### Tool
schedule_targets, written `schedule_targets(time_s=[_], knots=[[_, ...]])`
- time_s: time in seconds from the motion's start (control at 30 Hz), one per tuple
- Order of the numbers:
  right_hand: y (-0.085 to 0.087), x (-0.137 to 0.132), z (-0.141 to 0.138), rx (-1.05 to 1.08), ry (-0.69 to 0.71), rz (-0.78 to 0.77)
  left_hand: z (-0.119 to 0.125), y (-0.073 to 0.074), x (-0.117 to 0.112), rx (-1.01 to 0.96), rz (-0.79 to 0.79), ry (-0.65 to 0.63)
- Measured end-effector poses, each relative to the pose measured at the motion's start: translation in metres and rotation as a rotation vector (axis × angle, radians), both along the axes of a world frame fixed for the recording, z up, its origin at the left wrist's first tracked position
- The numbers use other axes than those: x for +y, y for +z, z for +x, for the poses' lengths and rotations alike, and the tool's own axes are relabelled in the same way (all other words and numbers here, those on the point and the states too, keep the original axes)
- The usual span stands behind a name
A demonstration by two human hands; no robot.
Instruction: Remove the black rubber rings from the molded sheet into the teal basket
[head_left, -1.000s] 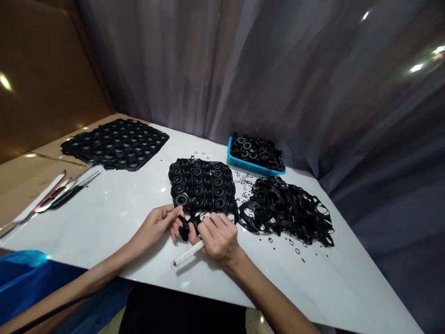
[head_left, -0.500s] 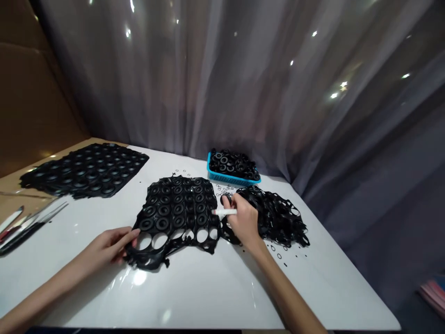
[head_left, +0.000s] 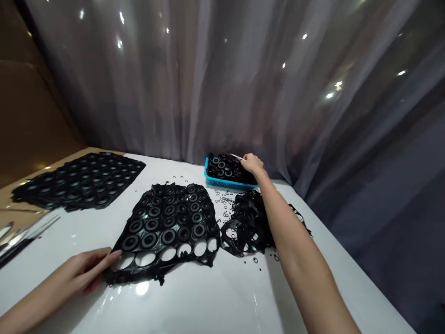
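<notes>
On a glossy white table [head_left: 215,301] before grey curtains, the left hand [head_left: 86,269], fingers spread flat, steadies the rubber sheet [head_left: 167,222] at its near corner while the right hand [head_left: 252,163], pinching a slim white tool [head_left: 236,157], hovers over the blue basket [head_left: 222,183], seemingly dropping off a ring, so the next pick calls for the sheet's nearest filled row.

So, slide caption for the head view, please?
Right hand with white tool over blue basket; left hand touches rubber sheet.

The black rubber sheet [head_left: 167,227] of moulded rings is lying flat on the desk [head_left: 215,301], its near row standing empty. The blue basket [head_left: 222,183] beyond it is holding loose black rings [head_left: 222,168], a white tool [head_left: 236,157] hovering just over them.
</notes>
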State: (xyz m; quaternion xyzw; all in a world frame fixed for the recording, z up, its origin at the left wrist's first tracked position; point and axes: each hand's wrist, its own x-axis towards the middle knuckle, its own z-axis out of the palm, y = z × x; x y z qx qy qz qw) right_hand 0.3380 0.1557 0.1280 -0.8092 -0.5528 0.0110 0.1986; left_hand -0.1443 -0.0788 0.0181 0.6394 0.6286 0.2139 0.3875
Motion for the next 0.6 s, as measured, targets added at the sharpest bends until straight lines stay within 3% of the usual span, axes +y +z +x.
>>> schedule_targets(time_s=[0.17,0.23,0.37,0.47,0.5,0.6], knots=[[-0.005,-0.006,0.008,0.005,-0.116,0.045,0.008,0.024,-0.002,0.037,0.326,0.181],[-0.008,-0.018,0.003,-0.013,-0.117,0.108,0.017,0.037,0.005,0.037,0.396,0.166],[-0.025,-0.065,-0.032,-0.073,0.008,0.254,0.062,0.048,0.027,-0.002,0.423,-0.19],[-0.044,-0.12,-0.068,0.026,0.311,0.451,0.11,0.044,0.047,0.023,0.514,-0.459],[-0.051,-0.139,-0.077,0.119,0.386,0.449,0.125,0.04,0.053,0.037,0.541,-0.532],[-0.069,-0.185,-0.089,0.358,0.547,0.249,0.162,0.027,0.066,0.121,0.619,-0.708]])
